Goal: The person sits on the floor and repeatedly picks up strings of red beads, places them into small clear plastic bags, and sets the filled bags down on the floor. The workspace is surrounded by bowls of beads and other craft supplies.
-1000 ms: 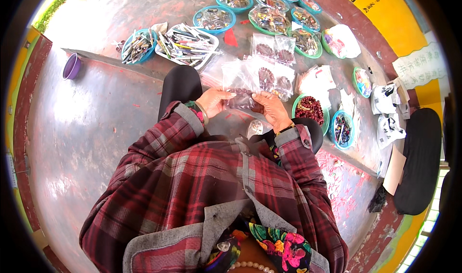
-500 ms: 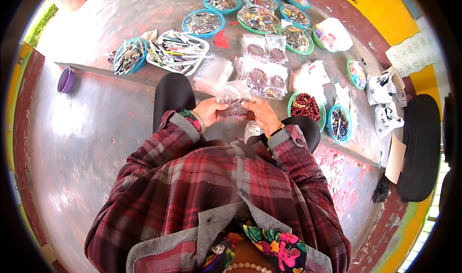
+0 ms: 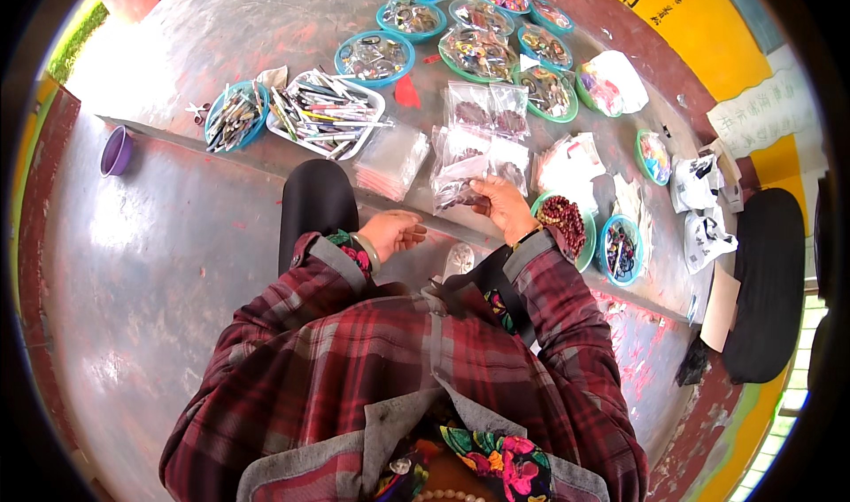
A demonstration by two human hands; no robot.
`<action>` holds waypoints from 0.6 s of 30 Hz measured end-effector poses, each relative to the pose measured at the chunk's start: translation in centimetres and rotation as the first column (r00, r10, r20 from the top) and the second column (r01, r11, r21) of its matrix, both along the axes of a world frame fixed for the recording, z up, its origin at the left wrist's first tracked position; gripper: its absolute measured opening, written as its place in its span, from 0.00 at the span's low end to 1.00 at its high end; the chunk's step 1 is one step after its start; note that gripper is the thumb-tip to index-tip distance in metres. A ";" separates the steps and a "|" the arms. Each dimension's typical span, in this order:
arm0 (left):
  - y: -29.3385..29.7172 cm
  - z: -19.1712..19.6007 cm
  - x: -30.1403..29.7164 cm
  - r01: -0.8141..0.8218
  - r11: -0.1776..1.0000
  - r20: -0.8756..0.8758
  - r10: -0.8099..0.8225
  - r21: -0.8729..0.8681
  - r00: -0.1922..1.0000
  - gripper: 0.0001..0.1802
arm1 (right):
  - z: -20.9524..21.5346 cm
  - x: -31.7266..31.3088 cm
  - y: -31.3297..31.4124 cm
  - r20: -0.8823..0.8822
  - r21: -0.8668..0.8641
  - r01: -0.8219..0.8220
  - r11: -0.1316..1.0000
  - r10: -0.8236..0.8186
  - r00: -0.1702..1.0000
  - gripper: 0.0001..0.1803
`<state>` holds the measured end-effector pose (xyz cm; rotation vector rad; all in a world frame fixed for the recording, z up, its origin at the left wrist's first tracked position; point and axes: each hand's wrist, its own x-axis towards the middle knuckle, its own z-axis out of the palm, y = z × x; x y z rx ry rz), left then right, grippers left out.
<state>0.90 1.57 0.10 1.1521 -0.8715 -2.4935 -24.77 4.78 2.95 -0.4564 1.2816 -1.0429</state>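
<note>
My right hand (image 3: 503, 206) pinches the edge of a small clear plastic bag (image 3: 458, 183) with dark red beads in it. The bag is over the near edge of a group of similar filled bags (image 3: 489, 110) on the raised ledge; whether it touches them I cannot tell. Above the lap, my left hand (image 3: 393, 235) is empty, its fingers loosely bent and apart. Beyond that hand lies a stack of flat clear bags (image 3: 395, 155). Right of my right hand, dark red bead strings (image 3: 564, 222) fill a green bowl (image 3: 588, 252), partly hidden by my sleeve.
At the left of the ledge stand a white tray (image 3: 379, 112) of pens and a blue basket (image 3: 262, 123) of pens. Several bowls of small items stand farther back. A blue bowl (image 3: 606, 252) of dark beads is at right, a purple bowl (image 3: 117, 151) far left.
My left hand has let go of the bag and drawn slightly down and back. With the bag, my right hand has moved forward and right to the filled bags.
</note>
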 end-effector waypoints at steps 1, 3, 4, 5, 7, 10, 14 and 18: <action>-0.1 0.0 -0.2 0.010 1.000 0.005 -0.010 -0.001 1.000 0.14 | -0.3 -0.8 -1.1 -0.025 0.004 0.006 1.000 -0.006 1.000 0.10; -0.1 -0.1 -0.4 0.015 1.000 0.011 -0.015 -0.024 1.000 0.13 | -0.5 -2.1 -3.5 -0.069 0.009 0.003 1.000 -0.002 0.998 0.08; -0.2 -0.3 -0.5 0.016 1.000 0.013 -0.016 -0.024 1.000 0.13 | -0.5 -2.5 -4.7 -0.068 -0.012 -0.001 1.000 0.000 0.998 0.08; -0.4 -0.5 -0.6 0.016 1.000 0.015 -0.016 -0.023 1.000 0.13 | -0.5 -3.0 -6.0 -0.067 -0.034 -0.004 0.999 0.002 0.998 0.08; -0.6 -0.7 -0.7 0.024 0.999 0.014 -0.023 -0.027 1.000 0.12 | -0.9 -4.1 -8.9 -0.068 -0.061 -0.016 0.998 0.011 0.998 0.08; -1.0 0.1 -1.0 0.092 0.995 0.022 -0.092 -0.022 0.996 0.12 | -2.4 -6.2 -13.7 -0.086 -0.092 0.001 0.996 -0.008 0.996 0.10; -1.1 0.4 -1.1 0.040 0.998 0.103 -0.045 0.058 0.994 0.12 | -4.6 -8.7 -19.6 -0.008 -0.180 0.054 0.982 -0.056 0.998 0.12; -1.5 0.8 -0.6 0.033 0.996 0.131 -0.044 0.082 0.990 0.13 | -9.4 -12.0 -22.3 -0.090 -0.104 0.141 0.985 -0.150 0.985 0.09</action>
